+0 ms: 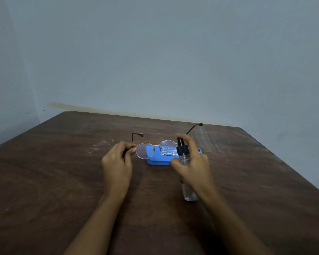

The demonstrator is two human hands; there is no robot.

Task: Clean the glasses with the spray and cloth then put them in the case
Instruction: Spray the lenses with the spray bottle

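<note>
Gold wire-rimmed glasses (156, 150) pinched at the hinge by left hand (117, 162), lenses facing nozzle; right hand (193, 162) wraps clear spray bottle (186, 172), forefinger on pump, above blue case (158, 159) on wooden counter (44, 181).

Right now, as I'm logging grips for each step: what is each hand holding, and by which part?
Left hand pinches the glasses at the frame's left hinge corner. Right hand grips the spray bottle around its neck, index finger on the pump.

The left hand (116, 161) pinches the glasses (156, 150) at their left hinge, temples open and pointing to 12 o'clock. At 3 o'clock of the lenses, the right hand (193, 162) grips a clear spray bottle (185, 160), index finger on its black nozzle. A blue case (157, 161) lies closed on the brown table (44, 181) behind the lenses.
</note>
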